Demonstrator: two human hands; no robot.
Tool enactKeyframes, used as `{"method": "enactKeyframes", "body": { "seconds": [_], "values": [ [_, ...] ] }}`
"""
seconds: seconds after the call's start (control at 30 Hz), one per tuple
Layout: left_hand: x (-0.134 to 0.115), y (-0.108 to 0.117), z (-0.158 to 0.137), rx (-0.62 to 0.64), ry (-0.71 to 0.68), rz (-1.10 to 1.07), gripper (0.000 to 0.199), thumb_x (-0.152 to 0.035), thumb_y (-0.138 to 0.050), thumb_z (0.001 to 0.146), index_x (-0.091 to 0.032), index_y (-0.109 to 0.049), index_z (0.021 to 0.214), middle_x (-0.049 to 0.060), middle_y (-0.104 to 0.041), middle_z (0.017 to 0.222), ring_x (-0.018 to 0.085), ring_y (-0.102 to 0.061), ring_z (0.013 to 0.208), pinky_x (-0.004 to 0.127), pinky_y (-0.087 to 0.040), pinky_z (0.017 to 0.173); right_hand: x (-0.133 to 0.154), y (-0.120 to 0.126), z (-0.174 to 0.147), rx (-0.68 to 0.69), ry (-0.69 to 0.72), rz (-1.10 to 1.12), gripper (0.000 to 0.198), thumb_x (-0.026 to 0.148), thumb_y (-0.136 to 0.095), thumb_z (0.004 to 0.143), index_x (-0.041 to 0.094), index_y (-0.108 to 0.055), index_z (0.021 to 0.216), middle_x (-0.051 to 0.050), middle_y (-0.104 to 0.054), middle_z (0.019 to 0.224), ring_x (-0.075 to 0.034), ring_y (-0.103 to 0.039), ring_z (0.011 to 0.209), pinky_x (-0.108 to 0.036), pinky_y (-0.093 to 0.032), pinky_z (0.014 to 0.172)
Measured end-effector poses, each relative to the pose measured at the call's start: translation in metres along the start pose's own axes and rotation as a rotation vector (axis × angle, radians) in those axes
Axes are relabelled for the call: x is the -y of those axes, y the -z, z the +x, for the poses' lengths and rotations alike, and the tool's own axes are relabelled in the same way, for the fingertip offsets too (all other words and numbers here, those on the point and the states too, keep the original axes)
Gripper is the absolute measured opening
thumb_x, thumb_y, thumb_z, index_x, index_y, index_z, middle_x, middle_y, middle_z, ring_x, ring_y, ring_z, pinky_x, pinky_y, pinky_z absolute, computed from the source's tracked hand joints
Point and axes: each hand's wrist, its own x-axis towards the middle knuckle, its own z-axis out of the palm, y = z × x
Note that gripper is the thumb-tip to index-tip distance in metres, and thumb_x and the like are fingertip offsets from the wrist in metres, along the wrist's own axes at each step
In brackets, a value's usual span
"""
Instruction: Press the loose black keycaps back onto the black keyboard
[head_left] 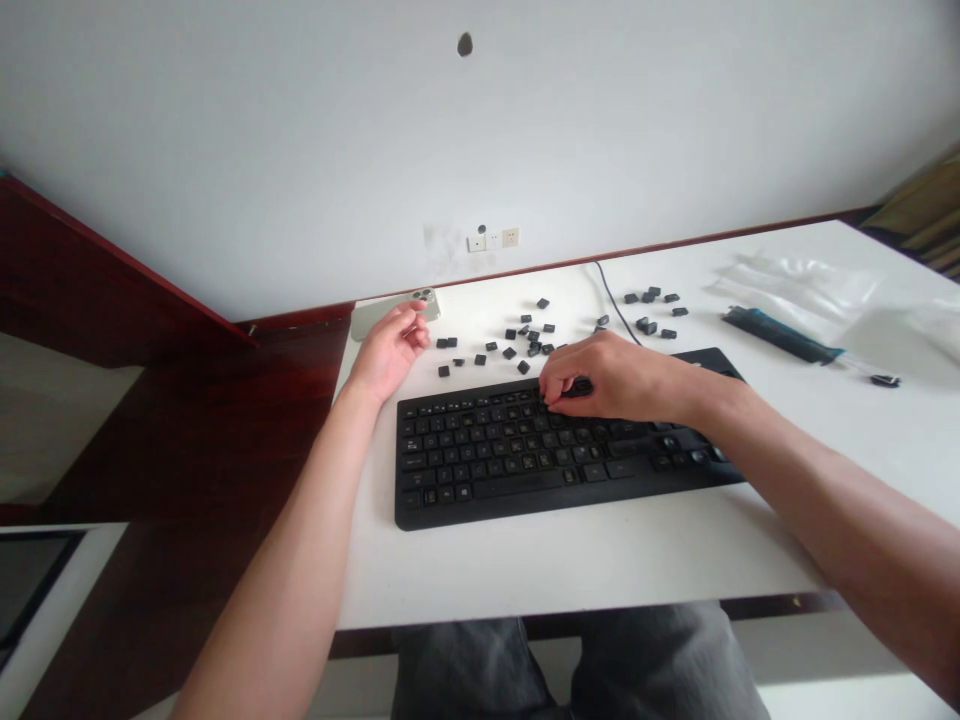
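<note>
A black keyboard [517,486] lies on the white table, with some of its key positions bare of caps. Over its top rows is my right hand [600,378], thumb and fingertips pinched together at the keys; whatever is between them is hidden or too small to name. My left hand [391,352] rests at the table's left side, fingers loosely curled and apart, holding nothing. It is beside a pale phone [367,318]. Loose black keycaps [510,352] are scattered behind the keyboard, and more keycaps [651,327] lie to the right of the cable.
A black cable [616,305] runs from the keyboard toward the wall. At the right lie clear plastic bags [806,290] and a dark, narrow packet [784,335]. Wall sockets [493,240] are behind the white table [570,575]. My knees are under its front edge.
</note>
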Motion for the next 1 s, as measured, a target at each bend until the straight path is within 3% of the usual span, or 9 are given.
{"method": "enactKeyframes", "body": {
  "seconds": [0.4,0.6,1.0],
  "values": [
    [0.0010,0.0031,0.0010,0.017,0.001,-0.019,0.017,-0.023,-0.080,0.082,-0.018,-0.076,0.098,0.001,-0.061,0.080,0.008,-0.055,0.067,0.021,-0.051,0.068,0.0022,0.0018,-0.0041,0.049,-0.095,-0.043,0.016,0.020,-0.065,0.093,0.023,-0.081,0.090,-0.001,-0.081,0.094,-0.016,-0.075,0.083,-0.028,-0.060,0.078],
    [0.0012,0.0033,0.0011,0.009,0.001,-0.012,0.016,-0.022,-0.079,0.082,-0.019,-0.077,0.098,0.001,-0.062,0.081,0.009,-0.055,0.067,0.022,-0.051,0.068,0.0005,-0.0007,-0.0028,0.007,-0.063,-0.005,0.015,0.022,-0.070,0.093,0.022,-0.083,0.100,-0.003,-0.082,0.098,-0.016,-0.076,0.083,-0.028,-0.061,0.077],
    [0.0004,0.0000,0.0001,0.013,-0.009,-0.003,0.014,-0.022,-0.079,0.083,-0.017,-0.076,0.096,0.001,-0.060,0.079,0.008,-0.054,0.065,0.021,-0.050,0.065,-0.0034,-0.0022,0.0005,0.056,-0.059,0.021,0.014,0.023,-0.072,0.093,0.023,-0.085,0.096,-0.002,-0.083,0.095,-0.016,-0.076,0.082,-0.028,-0.062,0.078]
  ]
}}
